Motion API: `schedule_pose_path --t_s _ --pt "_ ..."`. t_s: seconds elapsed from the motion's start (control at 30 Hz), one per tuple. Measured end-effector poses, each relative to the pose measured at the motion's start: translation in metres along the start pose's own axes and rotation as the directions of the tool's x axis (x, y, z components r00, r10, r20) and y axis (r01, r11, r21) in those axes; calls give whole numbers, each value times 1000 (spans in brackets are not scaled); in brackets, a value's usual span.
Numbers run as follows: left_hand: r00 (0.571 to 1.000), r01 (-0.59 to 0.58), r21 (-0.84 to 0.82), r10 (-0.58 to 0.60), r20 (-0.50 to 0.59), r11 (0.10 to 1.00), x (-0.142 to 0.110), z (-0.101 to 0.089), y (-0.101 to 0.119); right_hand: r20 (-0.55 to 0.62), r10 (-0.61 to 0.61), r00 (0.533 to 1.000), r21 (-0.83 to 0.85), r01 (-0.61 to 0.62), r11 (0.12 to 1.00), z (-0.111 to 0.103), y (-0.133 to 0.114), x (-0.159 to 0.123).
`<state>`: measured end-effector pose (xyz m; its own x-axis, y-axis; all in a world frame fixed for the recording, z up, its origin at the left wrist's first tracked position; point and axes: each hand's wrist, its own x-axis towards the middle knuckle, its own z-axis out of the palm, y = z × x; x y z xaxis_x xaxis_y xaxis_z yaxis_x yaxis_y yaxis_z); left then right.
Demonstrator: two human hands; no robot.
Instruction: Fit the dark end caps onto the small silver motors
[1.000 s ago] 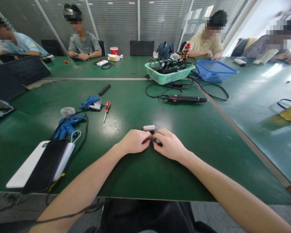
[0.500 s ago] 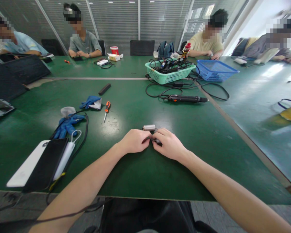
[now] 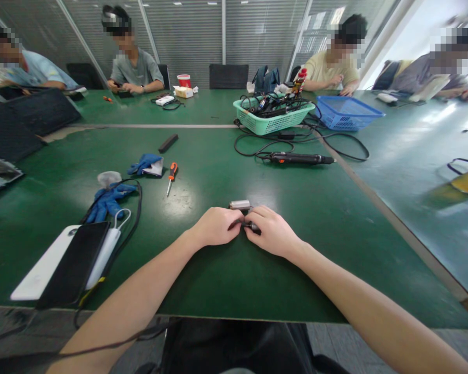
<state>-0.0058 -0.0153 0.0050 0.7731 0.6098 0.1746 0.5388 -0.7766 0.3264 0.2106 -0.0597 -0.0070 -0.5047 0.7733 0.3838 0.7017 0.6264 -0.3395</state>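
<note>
My left hand (image 3: 215, 227) and my right hand (image 3: 272, 230) rest together on the green table (image 3: 226, 275), fingers curled and pinching a small dark part (image 3: 249, 226) between them. Most of that part is hidden by my fingers. A short silver cylinder (image 3: 239, 205) lies on the table just beyond my fingertips, touching neither hand as far as I can see.
To the left lie a black phone on a white power bank (image 3: 64, 262), blue gloves (image 3: 109, 200) and an orange-handled screwdriver (image 3: 171, 176). Farther off are a black power tool with cable (image 3: 300, 159), a green basket (image 3: 273, 117) and a blue basket (image 3: 347, 112). Several people sit around the far tables.
</note>
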Motion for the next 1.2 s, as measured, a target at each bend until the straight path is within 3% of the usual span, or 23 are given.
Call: schedule_pose_path --t_s 0.53,1.2 --pt "1000 8 17 -7 -27 1000 -1 1 -3 13 -13 1000 19 12 1000 2 -2 2" --pt "1000 -24 37 23 16 999 -1 -1 -5 34 -47 998 102 44 994 3 -4 3"
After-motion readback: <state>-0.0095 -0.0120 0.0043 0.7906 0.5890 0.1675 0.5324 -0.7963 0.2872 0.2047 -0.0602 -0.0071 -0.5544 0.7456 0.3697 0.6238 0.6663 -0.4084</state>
